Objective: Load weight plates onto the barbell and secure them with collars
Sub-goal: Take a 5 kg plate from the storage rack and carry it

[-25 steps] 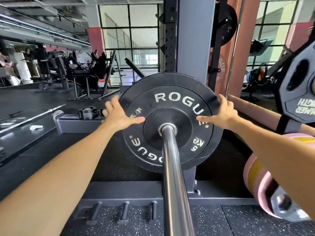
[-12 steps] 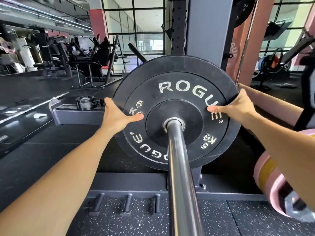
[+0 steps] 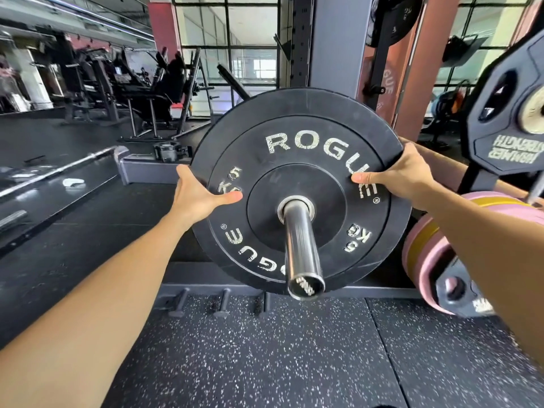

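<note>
A black 5 kg Rogue bumper plate (image 3: 297,160) sits on the chrome sleeve of the barbell (image 3: 300,240), whose open end points toward me. My left hand (image 3: 197,195) grips the plate's left rim, thumb across the face and fingers behind. My right hand (image 3: 397,178) grips the right rim the same way. A black collar (image 3: 166,151) lies on the grey rack base at the left, away from both hands.
The grey rack upright (image 3: 335,42) stands right behind the plate. Pink and yellow plates (image 3: 432,245) and a black Hammer Strength plate (image 3: 512,119) hang at the right. Storage pegs (image 3: 220,301) stick up from the rack base. Another bar (image 3: 59,169) lies at the left.
The view has pulled back, so the sleeve's open end now shows. My fingers have wrapped round the plate's rim, where one second ago they lay flatter against it.
</note>
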Action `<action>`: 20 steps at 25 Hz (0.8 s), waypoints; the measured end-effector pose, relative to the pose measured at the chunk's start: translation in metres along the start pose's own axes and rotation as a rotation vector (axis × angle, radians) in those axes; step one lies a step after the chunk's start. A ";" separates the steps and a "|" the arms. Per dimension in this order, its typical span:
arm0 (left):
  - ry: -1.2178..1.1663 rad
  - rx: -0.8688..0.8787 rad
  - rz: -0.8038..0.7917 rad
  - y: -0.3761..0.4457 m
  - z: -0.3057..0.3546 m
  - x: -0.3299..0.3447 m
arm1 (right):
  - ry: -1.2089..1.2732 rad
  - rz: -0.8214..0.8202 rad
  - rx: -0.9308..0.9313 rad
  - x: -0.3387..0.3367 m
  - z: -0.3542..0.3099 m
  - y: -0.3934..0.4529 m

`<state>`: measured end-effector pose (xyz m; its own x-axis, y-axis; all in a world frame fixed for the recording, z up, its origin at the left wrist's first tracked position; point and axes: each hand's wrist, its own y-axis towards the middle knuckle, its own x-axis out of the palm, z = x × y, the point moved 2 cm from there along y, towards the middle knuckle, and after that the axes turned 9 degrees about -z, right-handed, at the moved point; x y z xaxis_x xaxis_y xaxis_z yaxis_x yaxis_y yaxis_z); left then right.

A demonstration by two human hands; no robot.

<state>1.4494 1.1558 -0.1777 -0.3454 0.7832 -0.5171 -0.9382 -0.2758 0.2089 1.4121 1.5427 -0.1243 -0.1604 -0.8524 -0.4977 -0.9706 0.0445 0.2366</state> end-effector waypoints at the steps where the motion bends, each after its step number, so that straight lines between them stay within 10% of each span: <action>1: 0.001 0.000 -0.003 -0.017 0.001 -0.004 | -0.006 0.000 -0.005 -0.005 -0.003 -0.017; 20: -0.064 -0.002 -0.076 -0.179 0.018 -0.055 | 0.046 -0.019 -0.034 -0.049 -0.020 -0.181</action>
<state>1.6365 1.1723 -0.1719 -0.2712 0.8360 -0.4771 -0.9617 -0.2152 0.1696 1.5994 1.5662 -0.1261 -0.1325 -0.8759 -0.4639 -0.9667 0.0108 0.2557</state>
